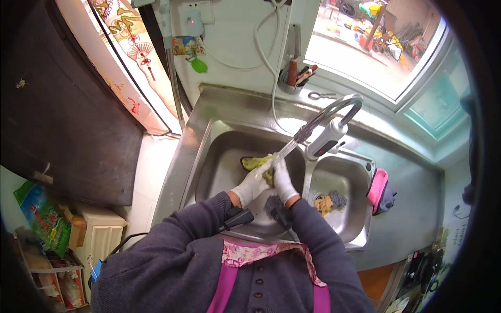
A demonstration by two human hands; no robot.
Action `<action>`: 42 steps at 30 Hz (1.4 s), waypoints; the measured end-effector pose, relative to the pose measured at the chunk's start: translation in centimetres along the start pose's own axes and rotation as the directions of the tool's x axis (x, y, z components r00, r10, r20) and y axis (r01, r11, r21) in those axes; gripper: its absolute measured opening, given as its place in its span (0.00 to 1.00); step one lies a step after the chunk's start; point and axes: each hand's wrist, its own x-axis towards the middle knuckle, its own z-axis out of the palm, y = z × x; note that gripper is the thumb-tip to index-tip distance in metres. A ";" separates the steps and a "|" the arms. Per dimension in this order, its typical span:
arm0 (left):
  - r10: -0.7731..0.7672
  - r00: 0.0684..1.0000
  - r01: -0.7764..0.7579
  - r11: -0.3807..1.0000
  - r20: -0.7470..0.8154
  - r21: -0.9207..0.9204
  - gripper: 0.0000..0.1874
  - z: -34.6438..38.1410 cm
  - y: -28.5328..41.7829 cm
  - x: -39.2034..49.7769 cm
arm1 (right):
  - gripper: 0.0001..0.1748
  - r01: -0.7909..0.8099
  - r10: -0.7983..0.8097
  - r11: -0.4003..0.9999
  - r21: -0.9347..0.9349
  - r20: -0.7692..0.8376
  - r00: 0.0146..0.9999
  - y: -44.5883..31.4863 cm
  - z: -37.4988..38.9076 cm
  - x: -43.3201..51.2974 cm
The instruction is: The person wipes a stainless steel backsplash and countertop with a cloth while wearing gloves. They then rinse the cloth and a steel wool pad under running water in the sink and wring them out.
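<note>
White gloves cover both hands, which are close together over the large left basin of a steel double sink (219,156). A wet yellow-green cloth (254,162) is gripped in my left hand (252,186). Beside it, my right hand (285,182) touches the cloth's right side; its fingers are partly hidden by running water. The water falls from the spout of a curved faucet (327,137) onto the hands. A dark scrubber-like thing (274,207) lies below my right wrist, partly covered by the sleeve.
The small right basin holds a tan scrubber (323,204) and a grey steel-wool pad (337,200). A pink and grey cloth item (381,191) lies on the counter right of it. A utensil cup (290,84) and scissors (321,96) are behind the faucet.
</note>
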 end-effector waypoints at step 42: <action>-0.258 0.965 0.190 0.564 -0.047 0.803 0.29 -2.2 7.2 -4.2 | 0.27 -0.200 0.212 0.974 0.109 -0.117 0.970 -5.9 -6.2 0.0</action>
